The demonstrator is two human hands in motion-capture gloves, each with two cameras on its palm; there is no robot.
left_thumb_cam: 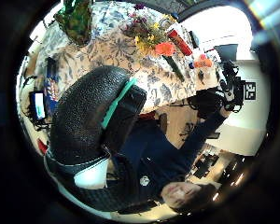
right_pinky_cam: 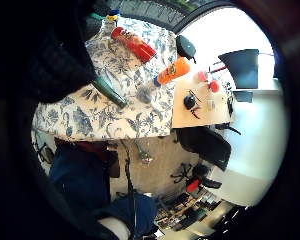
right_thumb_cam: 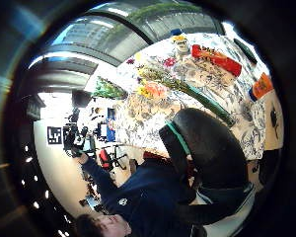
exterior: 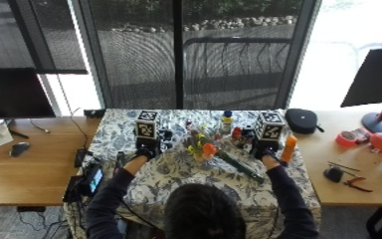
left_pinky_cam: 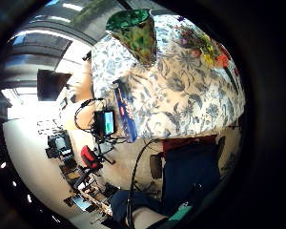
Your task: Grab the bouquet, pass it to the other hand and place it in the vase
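Bouquet not picked up yet, both hands raised over the bench

The bouquet (exterior: pixel 207 151) lies on the bench (exterior: pixel 178 174) between the hands, stems toward the right hand (exterior: pixel 260 148); the vase (left_pinky_cam: pixel 133 33) sits near the left edge. My guess at the risk: grabbing the blooms instead of the stems crushes them, or a low swing knocks the orange bottle (exterior: pixel 288 148). Left hand (exterior: pixel 144 148) holds nothing, neither does the right; can't tell how their fingers sit.

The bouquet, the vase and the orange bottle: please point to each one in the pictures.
bouquet (exterior: pixel 204 149): outside view, on the orange flower.
vase (left_pinky_cam: pixel 136 33): left little finger side palm view, on its green body.
orange bottle (right_pinky_cam: pixel 173 70): right little finger side palm view, on its body.
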